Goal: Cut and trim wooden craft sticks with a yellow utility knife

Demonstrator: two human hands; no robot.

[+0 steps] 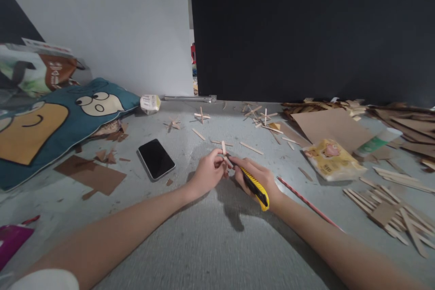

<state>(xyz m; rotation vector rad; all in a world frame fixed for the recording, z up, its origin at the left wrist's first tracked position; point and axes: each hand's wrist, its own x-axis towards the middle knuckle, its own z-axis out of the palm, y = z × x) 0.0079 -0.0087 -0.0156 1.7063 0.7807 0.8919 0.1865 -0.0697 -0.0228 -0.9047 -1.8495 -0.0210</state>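
My left hand point(208, 171) is closed, its fingers pinching a small wooden craft stick point(223, 147) that points up from the fingertips. In my right hand point(256, 176) is a yellow and black utility knife point(255, 185), its front end meeting the stick at the left fingers. The exact contact between blade and wood is too small to make out. Just beyond my hands lie loose craft sticks, one point(251, 148) to the right and another point(198, 134) to the left. Farther back stand little crossed-stick pieces, such as one point(202, 115) near the wall.
A phone point(156, 158) lies left of my hands, near brown cardboard point(90, 173) and a blue cushion point(102, 104). To the right are a red striped pencil point(307, 201), a yellow tissue pack point(333, 159), a glue stick point(379, 141) and a bundle of sticks point(385, 214).
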